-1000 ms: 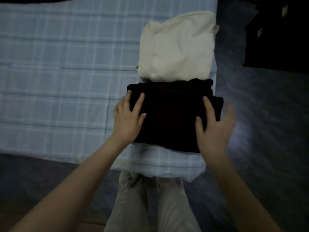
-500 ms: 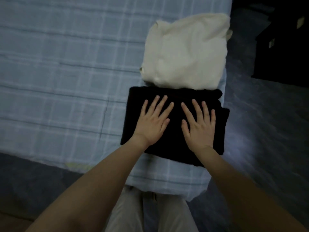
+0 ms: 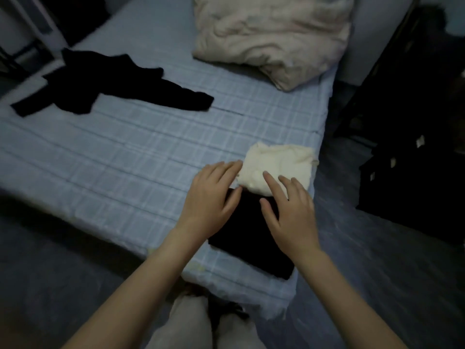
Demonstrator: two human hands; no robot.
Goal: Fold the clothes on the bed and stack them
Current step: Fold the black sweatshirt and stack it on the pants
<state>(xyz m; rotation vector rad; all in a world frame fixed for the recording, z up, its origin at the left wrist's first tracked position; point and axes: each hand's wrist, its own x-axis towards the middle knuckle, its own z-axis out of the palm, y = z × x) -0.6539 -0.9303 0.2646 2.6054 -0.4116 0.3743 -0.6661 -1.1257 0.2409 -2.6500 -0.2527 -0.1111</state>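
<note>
A folded black garment point(image 3: 249, 250) lies at the near right corner of the bed point(image 3: 113, 162), partly under both hands. The left hand point(image 3: 211, 197) and right hand point(image 3: 289, 212) are flat above it with fingers straight and spread, grasping nothing; whether the palms touch the cloth cannot be told. Their fingertips reach the folded cream garment point(image 3: 284, 159) just beyond. Far left lies an unfolded black garment point(image 3: 108, 84), and far right a pale pillow point(image 3: 271, 34).
</note>
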